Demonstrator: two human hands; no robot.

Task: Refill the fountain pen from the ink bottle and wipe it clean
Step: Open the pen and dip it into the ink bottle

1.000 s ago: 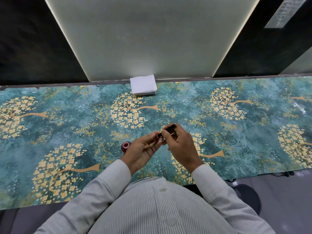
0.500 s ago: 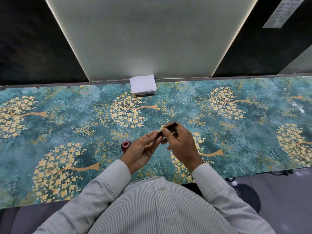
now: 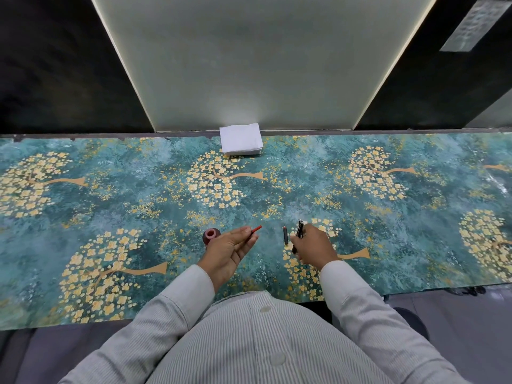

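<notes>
A small dark-red ink bottle point(image 3: 211, 236) stands open on the patterned table, just left of my left hand point(image 3: 228, 252). That hand lies palm up and pinches a thin red pen part point(image 3: 256, 229) at its fingertips, the red tip pointing right and away from me. My right hand point(image 3: 314, 246) grips a black pen piece with a clip point(image 3: 299, 234), held nearly upright. Between my two hands a short dark pen piece point(image 3: 285, 235) lies on the table, apart from both.
A stack of white tissues point(image 3: 241, 138) sits at the table's far edge, against the wall. The teal and gold table covering point(image 3: 388, 217) stretches wide to both sides. The near edge runs right in front of my body.
My hands, joined on the pen before, have drawn apart. The pen is now in pieces: a red part in my left hand, a black part in my right, a dark piece on the table.
</notes>
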